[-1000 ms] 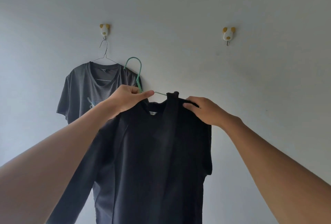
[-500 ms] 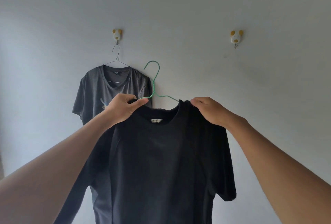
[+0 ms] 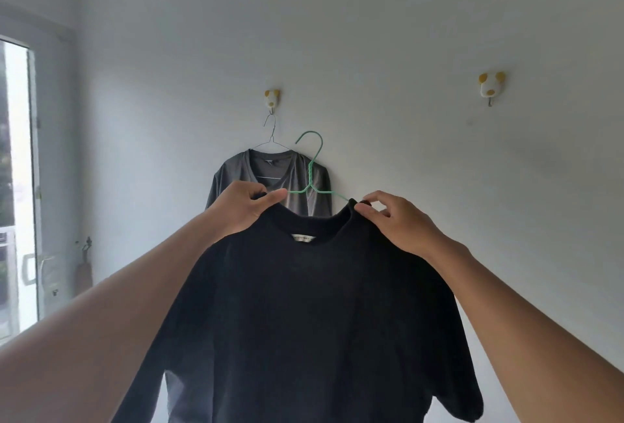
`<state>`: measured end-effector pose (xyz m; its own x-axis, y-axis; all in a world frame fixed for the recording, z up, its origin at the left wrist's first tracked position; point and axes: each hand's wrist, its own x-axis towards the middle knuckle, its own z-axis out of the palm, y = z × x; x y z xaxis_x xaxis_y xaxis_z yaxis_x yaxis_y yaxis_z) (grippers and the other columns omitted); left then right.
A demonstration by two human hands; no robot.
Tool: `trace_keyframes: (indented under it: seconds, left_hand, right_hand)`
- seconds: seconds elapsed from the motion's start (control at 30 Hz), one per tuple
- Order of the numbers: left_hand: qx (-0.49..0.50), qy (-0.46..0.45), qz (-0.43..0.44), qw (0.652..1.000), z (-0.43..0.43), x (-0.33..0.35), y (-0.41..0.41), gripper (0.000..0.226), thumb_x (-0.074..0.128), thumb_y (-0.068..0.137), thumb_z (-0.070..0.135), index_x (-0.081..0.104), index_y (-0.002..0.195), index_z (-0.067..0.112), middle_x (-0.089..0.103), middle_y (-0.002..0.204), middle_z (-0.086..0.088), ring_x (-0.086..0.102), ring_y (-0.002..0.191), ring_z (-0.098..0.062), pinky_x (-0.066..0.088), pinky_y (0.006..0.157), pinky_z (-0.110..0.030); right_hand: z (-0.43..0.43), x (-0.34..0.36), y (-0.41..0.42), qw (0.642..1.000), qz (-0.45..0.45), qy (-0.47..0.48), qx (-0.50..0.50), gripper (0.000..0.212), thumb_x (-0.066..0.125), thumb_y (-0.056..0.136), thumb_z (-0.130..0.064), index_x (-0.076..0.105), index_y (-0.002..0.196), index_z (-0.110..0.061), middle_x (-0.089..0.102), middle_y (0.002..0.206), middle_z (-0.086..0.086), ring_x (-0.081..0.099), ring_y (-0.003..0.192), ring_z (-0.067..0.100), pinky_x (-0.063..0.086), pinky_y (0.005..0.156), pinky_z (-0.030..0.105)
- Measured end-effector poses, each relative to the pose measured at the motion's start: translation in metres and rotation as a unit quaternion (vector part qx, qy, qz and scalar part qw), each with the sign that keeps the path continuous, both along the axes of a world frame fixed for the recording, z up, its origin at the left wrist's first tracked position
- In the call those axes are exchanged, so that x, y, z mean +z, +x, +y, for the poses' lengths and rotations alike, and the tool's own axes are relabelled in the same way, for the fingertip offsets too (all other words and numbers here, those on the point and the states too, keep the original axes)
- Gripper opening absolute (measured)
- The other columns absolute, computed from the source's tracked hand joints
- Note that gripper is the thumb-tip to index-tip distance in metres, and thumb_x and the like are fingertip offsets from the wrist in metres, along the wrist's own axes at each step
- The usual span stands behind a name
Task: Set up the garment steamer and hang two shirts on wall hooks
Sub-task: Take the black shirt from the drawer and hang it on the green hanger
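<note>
I hold a black T-shirt (image 3: 304, 314) up in front of the wall on a green wire hanger (image 3: 312, 172). My left hand (image 3: 241, 208) pinches the shirt's left shoulder together with the hanger's arm. My right hand (image 3: 393, 220) pinches the collar at the right shoulder. Behind it a grey T-shirt (image 3: 297, 182) hangs on a thin wire hanger from the left dog-shaped wall hook (image 3: 272, 98). The right dog-shaped hook (image 3: 491, 84) carries nothing. No steamer is in view.
A glass door (image 3: 17, 186) with a white frame and handle stands at the left edge. Beside it, in the corner, a small plant in a brown pot (image 3: 84, 270) sits low against the plain white wall (image 3: 405, 34).
The black shirt has turned to face me and spread flat on the hanger, its collar label showing. My view has pulled back and shifted, bringing the door at the left into sight.
</note>
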<state>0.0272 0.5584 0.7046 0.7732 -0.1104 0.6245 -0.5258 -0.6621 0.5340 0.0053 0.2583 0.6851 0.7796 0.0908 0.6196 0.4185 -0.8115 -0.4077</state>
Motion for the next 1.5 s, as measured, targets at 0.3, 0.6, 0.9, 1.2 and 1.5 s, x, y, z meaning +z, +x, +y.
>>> trace_keyframes:
  seconds: [0.3,0.6,0.9,1.2,1.5]
  left_hand:
    - [-0.011,0.033,-0.035,0.999,0.044,0.024,0.058,0.065,0.047,0.063,0.084,0.033,0.047,0.023,0.028,0.037,0.012,0.029,0.035,-0.007,0.028,0.038,-0.011]
    - [-0.099,0.134,0.065,0.984,0.138,0.061,0.205,0.016,0.062,0.09,0.037,0.061,0.102,0.027,0.064,0.108,0.009,0.058,0.106,-0.015,0.045,0.09,-0.032]
    - [-0.047,0.004,-0.118,0.992,0.136,0.107,0.349,0.008,0.063,0.089,0.023,0.069,0.092,0.019,0.065,0.09,0.001,0.056,0.077,-0.016,0.038,0.058,-0.018]
    - [-0.018,0.006,-0.124,0.992,0.127,0.108,0.435,0.015,0.066,0.088,0.025,0.069,0.097,0.013,0.052,0.097,-0.006,0.049,0.085,-0.02,0.035,0.07,-0.025]
    - [0.024,0.041,-0.192,0.98,0.127,0.074,0.455,0.014,0.064,0.088,0.032,0.064,0.095,0.019,0.047,0.108,-0.001,0.045,0.105,-0.023,0.04,0.078,-0.035]
  right_hand:
    - [0.064,0.02,0.064,0.999,-0.03,-0.02,0.022,0.032,0.04,0.089,-0.068,0.056,0.103,-0.045,0.061,0.097,-0.021,0.056,0.091,0.005,0.041,0.076,0.032]
    - [0.132,0.06,0.191,0.978,-0.13,-0.067,-0.147,0.036,0.032,0.094,-0.064,0.056,0.109,-0.041,0.065,0.091,-0.012,0.062,0.086,0.019,0.041,0.066,0.032]
    - [0.158,0.116,0.305,0.962,-0.135,-0.025,-0.235,0.031,0.036,0.092,-0.066,0.046,0.102,-0.039,0.057,0.089,-0.008,0.054,0.077,0.021,0.035,0.067,0.033]
    - [0.163,0.119,0.369,0.963,-0.092,0.004,-0.253,0.028,0.043,0.09,-0.064,0.048,0.098,-0.038,0.053,0.097,-0.013,0.053,0.083,0.019,0.037,0.069,0.033]
    - [0.169,0.089,0.368,0.945,-0.165,-0.017,-0.281,0.028,0.048,0.091,-0.06,0.058,0.089,-0.034,0.063,0.087,-0.011,0.061,0.084,0.021,0.04,0.063,0.03]
